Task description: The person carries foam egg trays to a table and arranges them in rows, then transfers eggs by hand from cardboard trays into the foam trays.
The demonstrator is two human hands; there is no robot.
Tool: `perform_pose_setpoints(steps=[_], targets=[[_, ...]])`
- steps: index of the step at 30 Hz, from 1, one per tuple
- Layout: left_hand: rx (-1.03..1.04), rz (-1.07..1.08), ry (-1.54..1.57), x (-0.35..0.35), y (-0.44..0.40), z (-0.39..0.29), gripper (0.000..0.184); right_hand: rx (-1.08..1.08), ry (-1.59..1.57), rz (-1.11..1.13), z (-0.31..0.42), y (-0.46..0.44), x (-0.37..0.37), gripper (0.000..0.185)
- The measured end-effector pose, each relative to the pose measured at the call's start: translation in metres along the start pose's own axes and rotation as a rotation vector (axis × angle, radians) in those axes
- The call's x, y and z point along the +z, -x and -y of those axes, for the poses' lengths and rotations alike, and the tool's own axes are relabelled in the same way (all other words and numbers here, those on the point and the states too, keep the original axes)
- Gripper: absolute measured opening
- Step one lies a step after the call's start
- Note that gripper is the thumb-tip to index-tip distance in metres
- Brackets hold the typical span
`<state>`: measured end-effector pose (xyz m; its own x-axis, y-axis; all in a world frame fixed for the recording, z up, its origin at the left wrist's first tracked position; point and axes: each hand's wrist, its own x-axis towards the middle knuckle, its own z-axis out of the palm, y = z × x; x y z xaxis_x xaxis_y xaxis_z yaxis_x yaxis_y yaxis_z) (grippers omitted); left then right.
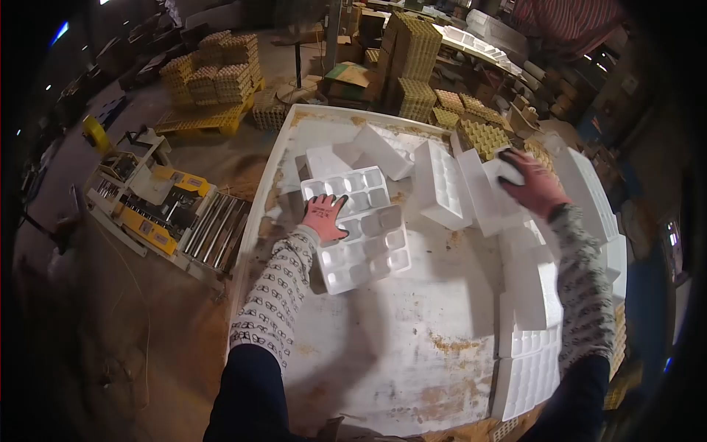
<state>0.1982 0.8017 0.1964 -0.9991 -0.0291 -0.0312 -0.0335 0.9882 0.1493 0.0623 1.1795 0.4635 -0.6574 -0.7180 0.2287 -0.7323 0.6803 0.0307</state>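
Note:
My left hand [324,219], in a pink glove with dark fingertips, rests with fingers apart on a white foam tray with rows of round hollows [363,247], lying on the white tabletop. My right hand [530,182], gloved the same way, is at the upper right over a white foam block [492,199]; its fingers are spread and curved, and whether they touch the block cannot be made out. Just left of that block leans another foam tray [442,184]. A further foam piece [385,151] lies tilted near the far edge.
White foam trays [532,295] line the table's right side. The table's raised rim [258,214] runs along the left. Beyond it stands a roller conveyor machine [162,210]. Stacked egg trays [221,74] on a yellow pallet [202,121] and cardboard boxes are behind.

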Motion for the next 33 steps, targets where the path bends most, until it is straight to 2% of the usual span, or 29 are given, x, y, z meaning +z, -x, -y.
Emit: perform_pose_setpoints(steps=[3, 5, 8, 9, 11, 13, 14, 15, 17, 18, 20, 21, 22, 24, 27, 28, 29, 30, 31, 32, 33], targets=[[0.007, 0.020, 0.073, 0.031, 0.014, -0.005, 0.078, -0.061, -0.113, 0.146, 0.063, -0.055, 0.077, 0.057], [-0.017, 0.154, 0.158, 0.045, 0.049, -0.006, 0.076, -0.059, -0.184, 0.172, 0.089, -0.090, 0.128, 0.061], [0.081, 0.148, 0.106, 0.065, 0.104, 0.002, 0.070, -0.111, -0.291, 0.083, 0.128, -0.142, 0.192, 0.064], [0.117, 0.117, 0.103, 0.073, 0.122, 0.002, 0.067, -0.185, -0.306, -0.001, 0.138, -0.159, 0.216, 0.058], [0.081, 0.272, 0.126, 0.062, 0.152, -0.007, 0.064, -0.188, -0.298, 0.052, 0.161, -0.185, 0.248, 0.052], [0.160, 0.710, 0.126, 0.018, 0.163, -0.018, 0.058, -0.196, -0.265, 0.060, 0.170, -0.213, 0.292, 0.049], [0.169, 0.543, 0.399, 0.010, 0.173, -0.018, 0.061, -0.147, -0.182, 0.089, 0.178, -0.221, 0.305, 0.047], [0.181, 0.374, 0.664, 0.006, 0.186, -0.019, 0.064, -0.065, -0.014, 0.276, 0.190, -0.227, 0.302, 0.055], [0.379, -0.025, 0.402, -0.016, 0.196, -0.018, 0.062, -0.057, 0.290, 0.608, 0.210, -0.230, 0.292, 0.077], [0.469, -0.225, 0.268, -0.022, 0.197, -0.017, 0.062, -0.082, 0.330, 0.451, 0.212, -0.226, 0.312, 0.090], [0.186, -0.206, 0.076, -0.032, 0.186, -0.012, 0.062, -0.146, 0.353, 0.278, 0.217, -0.223, 0.343, 0.085], [0.046, -0.193, -0.024, -0.033, 0.182, -0.007, 0.063, -0.146, 0.337, 0.260, 0.216, -0.222, 0.359, 0.086], [-0.140, -0.056, -0.091, -0.010, 0.179, 0.006, 0.068, -0.145, 0.321, 0.242, 0.215, -0.221, 0.376, 0.088], [-0.159, 0.034, -0.045, 0.009, 0.159, 0.041, 0.071, -0.174, 0.255, 0.086, 0.193, -0.222, 0.411, 0.094], [-0.244, 0.037, 0.110, 0.038, 0.155, 0.070, 0.078, -0.158, 0.106, 0.110, 0.192, -0.221, 0.353, 0.093], [-0.278, 0.019, 0.176, 0.044, 0.154, 0.073, 0.080, -0.100, -0.144, -0.047, 0.187, -0.222, 0.331, 0.083], [-0.327, -0.036, 0.168, 0.047, 0.149, 0.074, 0.080, -0.004, -0.369, -0.050, 0.179, -0.230, 0.301, 0.082], [-0.379, -0.084, 0.163, 0.048, 0.146, 0.073, 0.080, 0.159, -0.266, 0.013, 0.171, -0.242, 0.273, 0.076], [-0.431, -0.136, 0.152, 0.046, 0.140, 0.072, 0.080, 0.256, -0.455, 0.035, 0.145, -0.262, 0.263, 0.071], [-0.501, -0.199, 0.210, 0.041, 0.131, 0.072, 0.075, 0.312, -0.824, 0.026, 0.104, -0.287, 0.283, 0.062], [-0.496, -0.271, 0.173, 0.042, 0.122, 0.078, 0.074, 0.336, -1.032, 0.026, 0.078, -0.293, 0.283, 0.062]])
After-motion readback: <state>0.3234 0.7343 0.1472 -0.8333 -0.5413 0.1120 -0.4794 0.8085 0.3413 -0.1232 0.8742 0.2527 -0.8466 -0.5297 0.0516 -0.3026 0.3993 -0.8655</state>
